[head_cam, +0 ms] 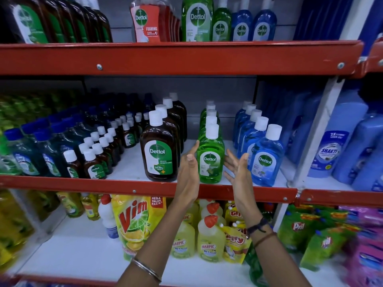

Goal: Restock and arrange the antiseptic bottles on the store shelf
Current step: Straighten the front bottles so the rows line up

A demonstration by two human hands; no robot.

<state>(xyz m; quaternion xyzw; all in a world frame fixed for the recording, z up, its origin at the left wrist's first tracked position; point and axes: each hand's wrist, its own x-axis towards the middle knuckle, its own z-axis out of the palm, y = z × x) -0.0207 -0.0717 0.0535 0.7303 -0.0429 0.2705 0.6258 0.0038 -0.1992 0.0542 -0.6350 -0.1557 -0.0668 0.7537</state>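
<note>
Setting: store aisle, red metal shelf [145, 188] with white decks, packed with cleaning stuff above and below.
Head view, left grip: the left hand [189, 170] is flat and open, fingers together, holding nothing. Its fingertips look like they're touching or nearly touching the near side of the green bottle, can't say for sure.
Head view, right grip: the right hand [238, 169] is open too, fingers spread, empty, just beside the other flank of the same bottle.
Task item: the green Dettol bottle [211, 160] stands upright right between both grips, at the front lip of the shelf, heading up its own row.
Neighbours: big brown Dettol bottle [159, 154] just outside the left grip, blue Dettol bottle [266, 160] just outside the right one.
Why like this: my guess is both palms bracket the bottle to square it up, label facing out, in line with its row.
Progress: rows look mostly faced already.
</note>
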